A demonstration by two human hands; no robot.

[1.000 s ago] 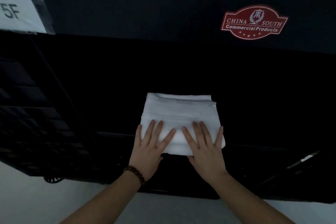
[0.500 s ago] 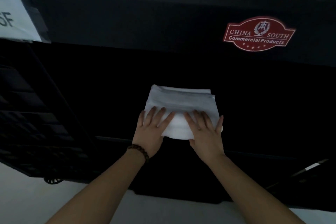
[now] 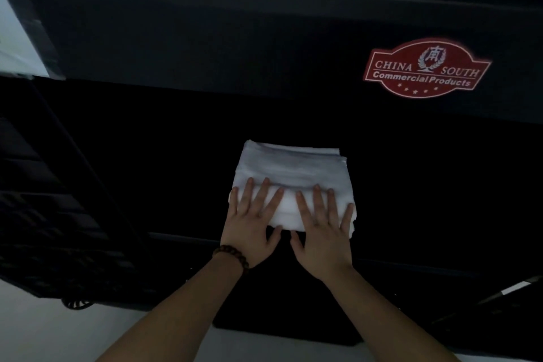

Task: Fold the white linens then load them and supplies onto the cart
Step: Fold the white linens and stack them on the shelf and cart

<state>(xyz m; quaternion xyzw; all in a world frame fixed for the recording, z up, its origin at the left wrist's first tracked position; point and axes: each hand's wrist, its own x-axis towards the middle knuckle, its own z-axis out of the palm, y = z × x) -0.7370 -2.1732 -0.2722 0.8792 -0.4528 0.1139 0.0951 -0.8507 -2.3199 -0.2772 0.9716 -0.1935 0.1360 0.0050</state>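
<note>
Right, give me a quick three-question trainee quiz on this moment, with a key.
1. True or false: the left hand and right hand both lay straight fingers on top of the folded white linen.
2. Which wrist wears the beaded bracelet? A) left B) right C) neither
3. Fill the gap: the red label on the black cart reads "CHINA ____ Commercial Products".

Key: 1 true; 2 A; 3 SOUTH.
</note>
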